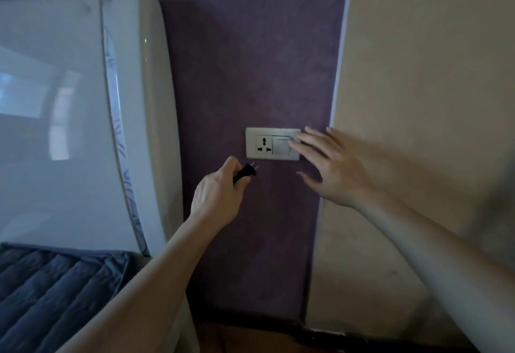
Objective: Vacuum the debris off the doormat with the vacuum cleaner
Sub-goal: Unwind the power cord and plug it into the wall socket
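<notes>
The bed [192, 336] fills the lower left, and a blue-grey quilted cover [55, 297] lies on it. The cover's far edge bunches against the foot of a glossy white headboard [69, 129], which stands upright against the purple wall [250, 59]. That wall bears a white socket plate [273, 143]. A strip of dark floor [250, 336] runs below the wall.

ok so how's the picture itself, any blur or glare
Head view: dim overall; right hand blurred near the switch; left hand and plug sharper; a window reflection glares on the glossy white panel; the wall corner bows from wide-angle distortion.
</notes>
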